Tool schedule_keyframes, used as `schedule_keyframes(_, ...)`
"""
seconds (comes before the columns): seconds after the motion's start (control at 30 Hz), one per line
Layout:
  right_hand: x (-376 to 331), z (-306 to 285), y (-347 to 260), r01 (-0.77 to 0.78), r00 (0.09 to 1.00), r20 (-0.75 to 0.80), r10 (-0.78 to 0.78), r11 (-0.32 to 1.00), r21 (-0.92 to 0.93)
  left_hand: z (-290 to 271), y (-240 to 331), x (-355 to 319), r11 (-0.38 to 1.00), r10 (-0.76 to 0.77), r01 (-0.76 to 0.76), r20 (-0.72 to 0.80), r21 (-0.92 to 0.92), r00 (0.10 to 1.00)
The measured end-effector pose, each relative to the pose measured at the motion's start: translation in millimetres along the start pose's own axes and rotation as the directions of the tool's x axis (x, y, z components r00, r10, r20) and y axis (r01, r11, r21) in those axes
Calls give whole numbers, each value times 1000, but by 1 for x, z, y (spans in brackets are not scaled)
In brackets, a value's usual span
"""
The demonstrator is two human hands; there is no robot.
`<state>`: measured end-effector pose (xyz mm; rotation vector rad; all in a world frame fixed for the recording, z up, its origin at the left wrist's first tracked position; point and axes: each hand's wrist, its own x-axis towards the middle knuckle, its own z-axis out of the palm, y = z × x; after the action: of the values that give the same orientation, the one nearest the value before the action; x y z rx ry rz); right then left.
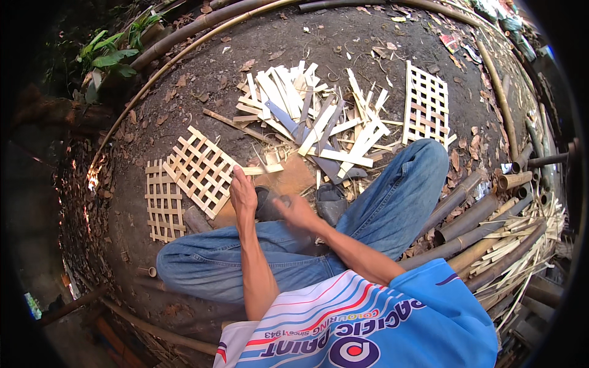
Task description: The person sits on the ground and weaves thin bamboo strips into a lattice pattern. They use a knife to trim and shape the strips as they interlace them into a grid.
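My left hand [243, 195] is closed on the right edge of a woven bamboo lattice panel [204, 173], which is tilted and partly overlaps a second lattice panel [164, 202] on the ground. A pale bamboo strip [264, 169] juts out to the right beside my left fingertips. My right hand [299, 213] hovers over my lap, a little right of the left hand. Motion smears its fingers, and whether it holds anything does not show. Ahead lies a loose heap of split bamboo strips [316, 126], with a dark handsaw blade [281, 115] among them.
A third lattice panel [426, 105] lies flat at the far right. Thick bamboo poles [469, 224] and a bundle of thin strips [506, 245] are stacked to my right. Dark sandals [332, 205] sit by my crossed legs. A long curved pole [178, 61] borders the dirt ground.
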<state>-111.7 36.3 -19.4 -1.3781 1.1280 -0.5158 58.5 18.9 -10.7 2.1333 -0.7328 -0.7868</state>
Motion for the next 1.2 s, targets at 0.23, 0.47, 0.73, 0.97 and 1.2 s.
schedule_keyframes(0.23, 17, 5, 30, -132, 989, -75, 125, 988, -87, -1, 13, -2, 996, -12, 8, 39, 88, 999)
schedule_keyframes(0.47, 21, 6, 44, -16, 995, -100, 1, 989, -145, -2, 20, -2, 991, -63, 54, 73, 124, 995)
schedule_keyframes(0.73, 22, 4, 57, -175, 983, -93, 159, 963, -207, -7, 17, -5, 983, -31, 18, 68, 182, 997)
schedule_keyframes(0.97, 13, 1, 59, -154, 986, -102, 131, 951, -268, 2, -6, 4, 999, 22, -22, 30, 29, 999)
schedule_keyframes(1.2, 13, -7, 44, -156, 986, 13, 166, 947, -281, 5, -36, 21, 986, 150, -145, -59, 79, 987)
